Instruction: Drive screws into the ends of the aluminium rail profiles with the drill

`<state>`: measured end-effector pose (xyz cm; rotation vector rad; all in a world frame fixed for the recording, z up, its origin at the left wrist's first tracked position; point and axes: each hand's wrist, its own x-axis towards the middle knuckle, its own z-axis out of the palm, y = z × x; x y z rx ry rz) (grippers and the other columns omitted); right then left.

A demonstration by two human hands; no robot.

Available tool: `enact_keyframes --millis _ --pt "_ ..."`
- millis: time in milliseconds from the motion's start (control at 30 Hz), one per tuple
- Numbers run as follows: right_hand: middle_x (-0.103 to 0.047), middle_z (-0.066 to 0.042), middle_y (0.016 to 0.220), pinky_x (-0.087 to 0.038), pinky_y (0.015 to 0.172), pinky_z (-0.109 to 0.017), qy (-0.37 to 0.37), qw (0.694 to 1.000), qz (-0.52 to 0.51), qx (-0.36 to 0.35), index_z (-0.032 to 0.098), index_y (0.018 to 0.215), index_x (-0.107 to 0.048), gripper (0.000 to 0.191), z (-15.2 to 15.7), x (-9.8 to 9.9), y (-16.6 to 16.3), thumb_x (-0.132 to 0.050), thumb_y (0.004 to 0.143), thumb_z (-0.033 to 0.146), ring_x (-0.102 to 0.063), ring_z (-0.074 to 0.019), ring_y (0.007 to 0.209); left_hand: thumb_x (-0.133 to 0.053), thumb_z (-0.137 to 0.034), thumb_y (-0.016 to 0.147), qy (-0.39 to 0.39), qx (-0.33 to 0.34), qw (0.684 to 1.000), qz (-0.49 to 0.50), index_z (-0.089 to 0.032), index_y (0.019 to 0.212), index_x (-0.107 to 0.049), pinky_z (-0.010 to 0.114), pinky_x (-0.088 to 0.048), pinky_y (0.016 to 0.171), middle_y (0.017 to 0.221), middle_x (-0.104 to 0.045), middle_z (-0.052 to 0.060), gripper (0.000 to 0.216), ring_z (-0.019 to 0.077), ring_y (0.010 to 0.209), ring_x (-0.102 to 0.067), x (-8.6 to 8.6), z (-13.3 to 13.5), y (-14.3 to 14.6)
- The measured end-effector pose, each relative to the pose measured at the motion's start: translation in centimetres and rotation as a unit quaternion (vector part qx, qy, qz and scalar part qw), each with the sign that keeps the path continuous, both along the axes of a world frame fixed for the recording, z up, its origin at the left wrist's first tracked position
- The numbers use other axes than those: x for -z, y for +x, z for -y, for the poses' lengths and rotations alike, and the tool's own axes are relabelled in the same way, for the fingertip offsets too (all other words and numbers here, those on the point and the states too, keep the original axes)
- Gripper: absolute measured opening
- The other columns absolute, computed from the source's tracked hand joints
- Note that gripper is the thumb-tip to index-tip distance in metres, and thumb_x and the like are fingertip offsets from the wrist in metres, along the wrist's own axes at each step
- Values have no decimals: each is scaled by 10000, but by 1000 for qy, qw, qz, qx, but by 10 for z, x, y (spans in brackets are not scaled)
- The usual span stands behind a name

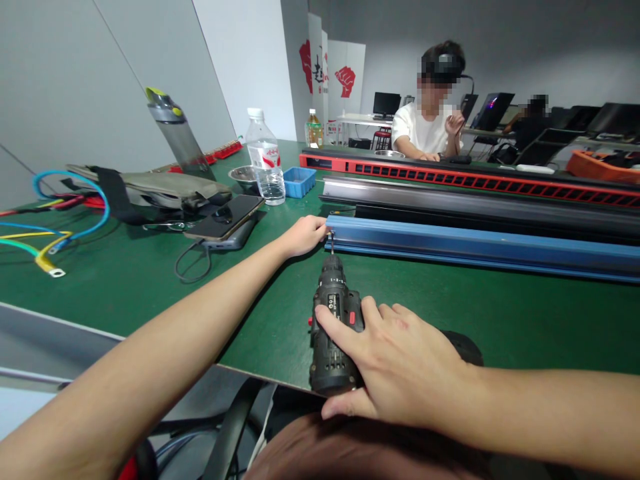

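right hand (pixel 400 360) is wrapped round a black drill (pixel 330 353) near the table edge, bit (pixel 333 245) pointing away from the person; most of the grip's hidden under the palm, w/ just a bit of the dark base (pixel 467 347) poking out past the wrist. drill's right in front of the left end of a blue profile (pixel 480 247) lying on the green table (pixel 280 313). can't tell if the tip's touching metal or just short of it, way too small tbh. left hand (pixel 306 237) is at that same end, fingertips tucked out of sight, so idk if they're pinched together or only resting there. blue profile runs off the right side of the pic, same w/ the grey profile (pixel 450 202) behind it. further back there's a long red-edged piece (pixel 425 170), and a co-worker (pixel 425 130) in a white top sits past it, face pixelated. over left, a phone (pixel 227 217) sits nr a water bottle (pixel 270 167), which partly blocks a metal bowl (pixel 243 175). cables (pixel 103 193) get cut off at the left edge.
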<state>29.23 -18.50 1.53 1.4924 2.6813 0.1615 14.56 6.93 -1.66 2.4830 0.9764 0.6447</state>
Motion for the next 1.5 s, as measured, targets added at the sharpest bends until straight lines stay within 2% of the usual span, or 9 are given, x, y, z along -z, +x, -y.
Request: enact_keyframes --millis 300,767,1500 --pt "-604 -190 991 -481 713 -430 22 1000 -6 -5 235 1572 -229 998 1 3 2 -197 817 886 -616 -333 871 -383 -296 824 3 0 1000 0 -196 557 -438 246 -319 572 539 -478 -11 290 135 561 -438 1 -1 -1" --pt "-600 -190 1007 -483 725 -428 -1 1000 -3 -2 237 1583 -207 1009 0 1 1 -236 811 885 -614 -322 879 -394 -285 841 4 -7 1000 0 -197 552 -440 245 -320 577 534 -488 -11 306 138 562 -441 1 -1 0" --pt "-606 -187 980 -504 707 -438 31 999 -8 -12 229 1563 -228 995 0 4 1 -204 815 884 -623 -330 856 -397 -292 874 0 -5 1000 -2 -188 573 -456 244 -318 580 549 -492 -15 324 136 567 -440 3 -2 -1"
